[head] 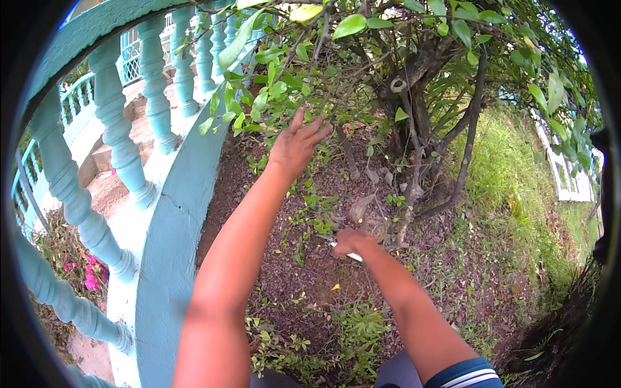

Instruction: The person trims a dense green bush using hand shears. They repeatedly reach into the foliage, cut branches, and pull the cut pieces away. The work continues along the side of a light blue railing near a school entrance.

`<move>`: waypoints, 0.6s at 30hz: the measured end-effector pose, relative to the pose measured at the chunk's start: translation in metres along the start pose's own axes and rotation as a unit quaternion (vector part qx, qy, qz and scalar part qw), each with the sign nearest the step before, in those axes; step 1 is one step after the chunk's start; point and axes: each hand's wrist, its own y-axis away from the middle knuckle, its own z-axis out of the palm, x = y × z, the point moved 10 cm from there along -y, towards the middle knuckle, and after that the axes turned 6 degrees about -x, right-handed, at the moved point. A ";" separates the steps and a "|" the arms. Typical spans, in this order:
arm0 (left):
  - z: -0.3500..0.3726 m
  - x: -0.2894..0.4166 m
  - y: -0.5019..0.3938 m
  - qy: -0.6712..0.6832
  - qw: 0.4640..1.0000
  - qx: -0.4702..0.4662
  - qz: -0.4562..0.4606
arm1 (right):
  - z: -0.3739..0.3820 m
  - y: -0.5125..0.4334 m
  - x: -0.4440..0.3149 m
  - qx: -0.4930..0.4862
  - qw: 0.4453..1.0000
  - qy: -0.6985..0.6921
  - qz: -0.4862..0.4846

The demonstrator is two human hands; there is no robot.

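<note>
My left hand reaches into the low leafy branches of a shrub, its fingers apart. Leaves lie close to the fingertips, and I cannot tell whether they touch. Lower and to the right, my right hand grips a white-handled hand tool. A thin grey tip of it points left, near small green sprigs; its exact kind is hidden by the fist. Beyond my hands stands the shrub's dark, many-stemmed trunk, with one pale sawn stub.
A turquoise balustrade on a low curved wall runs along the left, with stone steps and pink flowers behind it. Leaf litter and low weeds cover the soil. Grass and a white fence lie right.
</note>
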 end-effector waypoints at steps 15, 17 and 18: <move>-0.003 0.030 -0.013 0.124 0.991 0.049 -0.032 | -0.032 0.200 0.205 0.277 0.911 -0.069 0.298; -0.009 0.037 -0.013 0.114 0.991 0.069 -0.032 | -0.024 0.168 0.200 0.341 0.888 0.040 0.306; -0.010 0.040 -0.013 0.110 0.991 0.071 -0.030 | -0.022 0.149 0.199 0.348 0.875 0.098 0.321</move>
